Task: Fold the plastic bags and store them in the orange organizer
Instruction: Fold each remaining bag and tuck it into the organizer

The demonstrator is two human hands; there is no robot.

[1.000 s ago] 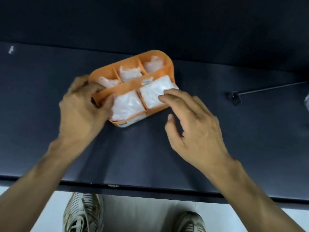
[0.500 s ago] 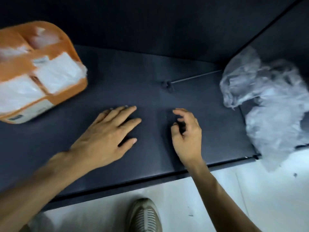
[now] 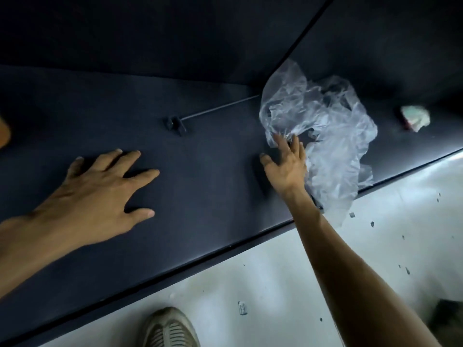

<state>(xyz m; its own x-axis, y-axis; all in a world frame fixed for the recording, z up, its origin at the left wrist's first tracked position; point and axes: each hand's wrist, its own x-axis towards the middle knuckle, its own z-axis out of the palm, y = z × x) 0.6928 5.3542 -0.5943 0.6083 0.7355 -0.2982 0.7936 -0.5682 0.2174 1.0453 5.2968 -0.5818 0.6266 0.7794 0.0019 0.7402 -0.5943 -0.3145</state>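
One more crumpled plastic bag [image 3: 323, 126] now reached: right hand [image 3: 288, 166] grip released, fingertips touching it; left hand [image 3: 100, 194] flat on worktop [image 3: 200, 196], organizer nearly out of frame.

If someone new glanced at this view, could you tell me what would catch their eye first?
Most likely the crumpled clear plastic bag at the right end of the dark table, spilling over its front edge. The right hand reaches into its near side with fingers extended. The left hand lies flat and spread on the table at left, and a sliver of the orange organizer shows at the far left edge.
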